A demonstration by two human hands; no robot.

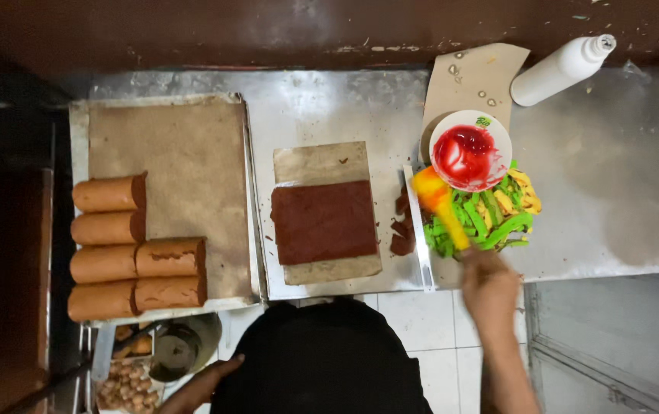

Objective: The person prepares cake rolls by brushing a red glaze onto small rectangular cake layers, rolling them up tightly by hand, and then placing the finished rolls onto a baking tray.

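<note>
My right hand (489,285) grips the yellow handle of a brush (440,205) whose orange tip points toward a white bowl of red jam (470,150). A flat dark brown cake sheet (323,222) lies on brown paper (320,162) on the steel counter, left of the brush. My left hand (205,383) hangs low by my dark shirt, near a metal pot (180,349), holding nothing that I can see.
A tray (78,130) at left carries several rolled brown cakes (138,257) on paper. Cake trimmings (402,230) lie beside a long knife (419,230). Green and yellow strips (498,215) sit under the bowl. A white squeeze bottle (559,70) lies at the back right.
</note>
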